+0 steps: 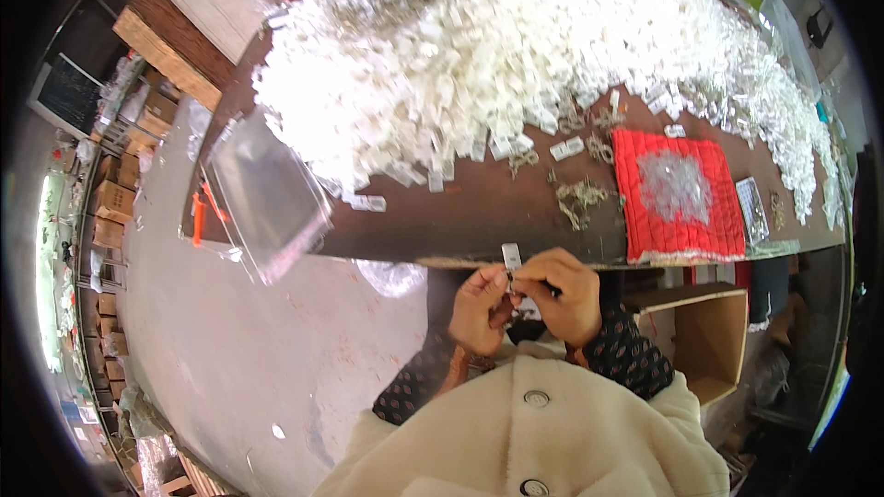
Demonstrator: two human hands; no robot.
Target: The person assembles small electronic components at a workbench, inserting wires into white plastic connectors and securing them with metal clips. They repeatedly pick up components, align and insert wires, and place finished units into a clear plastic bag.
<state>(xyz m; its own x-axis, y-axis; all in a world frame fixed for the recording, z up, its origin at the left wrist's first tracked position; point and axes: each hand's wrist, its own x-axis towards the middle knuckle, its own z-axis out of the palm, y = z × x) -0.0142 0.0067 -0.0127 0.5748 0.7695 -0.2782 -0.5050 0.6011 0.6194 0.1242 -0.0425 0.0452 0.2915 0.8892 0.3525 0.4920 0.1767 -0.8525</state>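
Observation:
Close to the table's near edge, my left hand [481, 315] and my right hand [568, 298] meet fingertip to fingertip in front of my body. A small white tag [511, 256] sticks up from between the pinched fingers, its lower end held at my left fingertips. Just below it is a tiny dark piece, too small to name, where the right thumb and forefinger pinch. Across the table spreads a big heap of small white tags and clear packets [516, 46]. Nearer to me lie a loose white tag [567, 148] and a tangle of thin cords [580, 201].
Right of my hands, a red cloth [635, 230] bears clear plastic pieces. A dark patterned card [752, 210] lies beside it. Clear plastic bags [267, 189] are stacked at the table's left. Under the table edge stands an open cardboard box [727, 340]. Boxes on shelves [115, 202] line the far left.

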